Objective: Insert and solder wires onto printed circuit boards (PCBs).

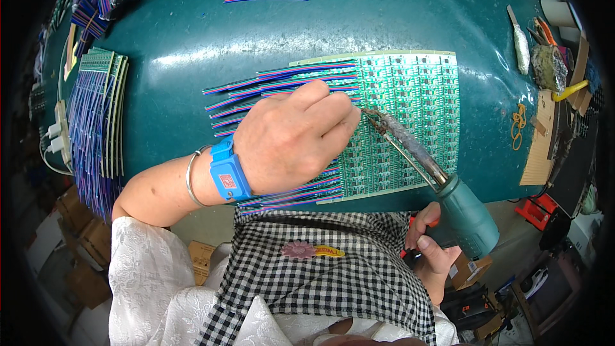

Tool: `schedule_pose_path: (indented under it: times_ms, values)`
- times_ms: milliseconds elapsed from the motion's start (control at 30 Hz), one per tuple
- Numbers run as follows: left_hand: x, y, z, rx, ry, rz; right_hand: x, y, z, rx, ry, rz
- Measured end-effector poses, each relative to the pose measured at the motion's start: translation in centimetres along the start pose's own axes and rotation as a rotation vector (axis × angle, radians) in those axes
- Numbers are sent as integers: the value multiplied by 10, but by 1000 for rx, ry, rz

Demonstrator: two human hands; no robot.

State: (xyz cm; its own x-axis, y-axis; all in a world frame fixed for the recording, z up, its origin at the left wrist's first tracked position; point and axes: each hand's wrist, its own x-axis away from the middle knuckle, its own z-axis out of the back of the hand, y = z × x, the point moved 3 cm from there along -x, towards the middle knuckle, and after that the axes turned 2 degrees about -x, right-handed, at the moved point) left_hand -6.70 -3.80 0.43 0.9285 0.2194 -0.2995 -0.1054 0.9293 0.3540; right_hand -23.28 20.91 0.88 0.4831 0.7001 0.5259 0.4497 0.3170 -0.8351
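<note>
Green tabletop [384, 22]; soldering iron [430, 164] in right hand [435, 257], slanting, tip upper-left.

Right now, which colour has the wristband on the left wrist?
The wristband is bright blue, clearest in the head view.

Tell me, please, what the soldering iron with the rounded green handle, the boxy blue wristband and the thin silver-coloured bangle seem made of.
The soldering iron: its smooth, satin green handle looks plastic; its dull, stained grey barrel looks metal. The boxy blue wristband: probably plastic, from its smooth, evenly coloured block. The thin bangle: likely metal, given its bright highlights.
</note>
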Motion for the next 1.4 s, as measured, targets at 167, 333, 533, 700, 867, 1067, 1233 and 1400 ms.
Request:
schedule_pose_path:
  times_ms: [167, 333, 533, 700, 867, 1067, 1233, 1400]
  values:
    - [-2, 1, 0, -4, 17, -16, -5, -1, 2, -114, -39, 155]
    - [-1, 2, 1, -22, 8, -7, -4, -2, 6, -120, -75, 148]
    - [-1, 1, 0, -14, 2, -11, -1, -7, -2, -23, -27, 31]
    - [-1, -1, 0, 10, 7, -21, 0, -4, -1, 16, -24, -16]
    - [-2, -1, 1, 27, 9, -25, -2, 12, 12, -36, -99, 108]
    - [-1, -1, 0, 19, 12, -25, 1, -7, -4, -97, 64, 9]
    - [-1, 1, 1, -10, -12, -20, 2, -6, -1, -68, 34, -37]
    - [0, 2, 1, -4, -13, -9, -3, 5, 7, -108, -107, 138]
